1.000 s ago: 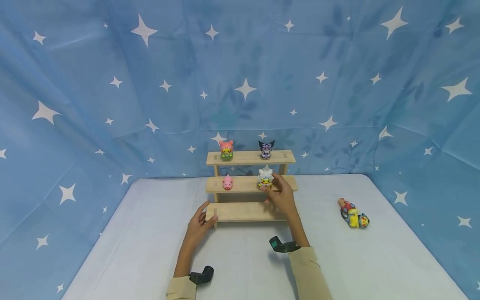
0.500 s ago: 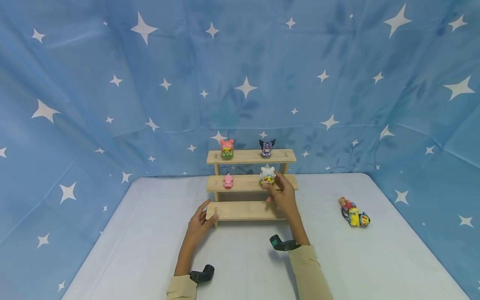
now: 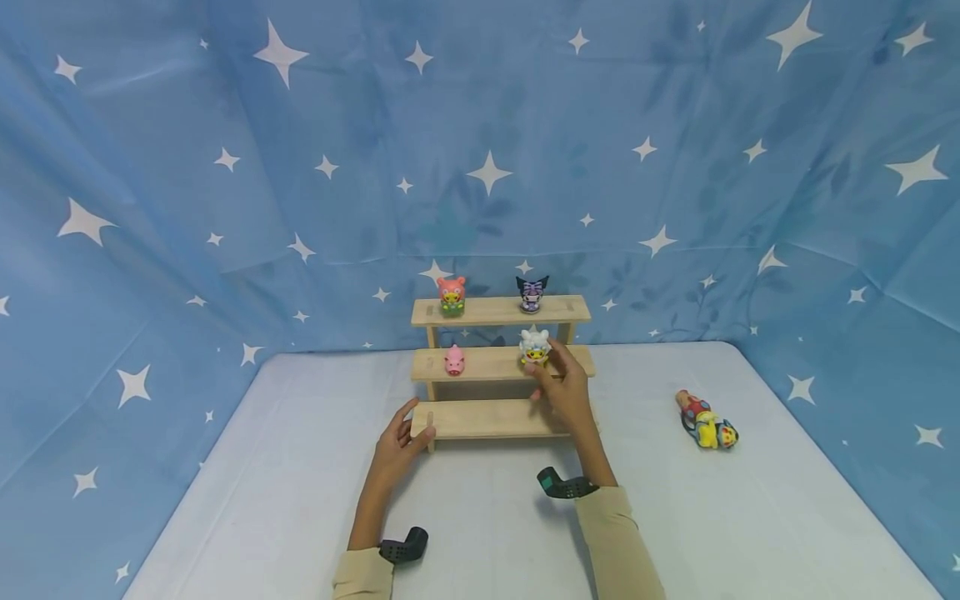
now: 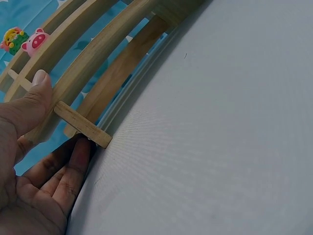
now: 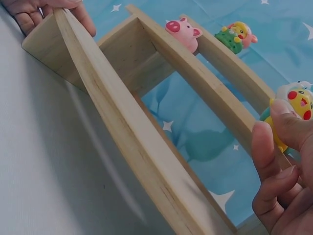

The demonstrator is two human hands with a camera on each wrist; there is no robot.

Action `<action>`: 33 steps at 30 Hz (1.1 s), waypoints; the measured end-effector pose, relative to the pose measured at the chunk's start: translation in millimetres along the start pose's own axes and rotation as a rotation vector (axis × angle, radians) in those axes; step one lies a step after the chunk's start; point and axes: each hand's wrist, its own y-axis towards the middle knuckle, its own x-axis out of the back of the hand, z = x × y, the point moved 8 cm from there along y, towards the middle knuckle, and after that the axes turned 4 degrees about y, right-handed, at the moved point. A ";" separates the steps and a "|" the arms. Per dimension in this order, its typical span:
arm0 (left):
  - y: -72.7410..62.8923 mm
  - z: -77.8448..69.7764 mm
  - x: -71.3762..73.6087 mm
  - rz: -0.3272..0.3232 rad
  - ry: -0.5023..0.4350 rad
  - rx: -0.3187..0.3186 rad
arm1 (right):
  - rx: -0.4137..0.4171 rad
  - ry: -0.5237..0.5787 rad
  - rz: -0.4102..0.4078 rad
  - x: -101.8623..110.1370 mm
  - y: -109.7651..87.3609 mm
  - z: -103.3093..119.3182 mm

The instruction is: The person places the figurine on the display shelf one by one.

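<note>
In the head view, a three-tier wooden display shelf (image 3: 487, 419) stands on the table. My left hand (image 3: 395, 450) grips the left end of its lowest tier, thumb on top and fingers by the side support, as the left wrist view shows. On the middle tier, toward the right, my right hand (image 3: 566, 392) pinches a yellow figurine in a white fluffy hood (image 3: 535, 347) between thumb and fingers. Its base is partly hidden by the thumb. A pink pig figurine (image 3: 454, 361) sits at the left of that tier.
On the top tier stand a pink-hooded yellow figurine (image 3: 452, 297) and a black-and-purple figurine (image 3: 531, 295). A red, yellow and blue figurine (image 3: 707, 421) lies on its side on the white table, to the right. Behind hangs a blue starry cloth (image 3: 487, 108).
My right hand and the white-hooded figurine have shifted slightly to the right along the middle tier. The left hand keeps its hold on the shelf.
</note>
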 end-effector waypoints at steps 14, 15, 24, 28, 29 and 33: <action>-3.8 -10.5 0.3 0.011 -0.008 0.026 | 0.026 -0.040 0.011 0.2 -0.5 3.0; -6.6 -15.8 0.8 0.016 -0.007 0.027 | 0.026 -0.040 0.012 0.1 -0.6 3.5; -14.7 -29.3 3.0 0.030 -0.011 0.017 | 0.002 -0.040 -0.001 0.6 -1.8 2.0; -14.4 -29.7 2.8 0.030 -0.004 0.015 | -0.005 -0.040 -0.009 1.3 -1.7 0.2; -14.3 -29.8 2.8 0.030 -0.003 0.014 | -0.004 -0.039 -0.010 1.5 -1.4 -0.1; -14.3 -31.1 3.1 0.027 -0.007 0.020 | 0.002 -0.035 -0.009 1.4 -0.9 -0.4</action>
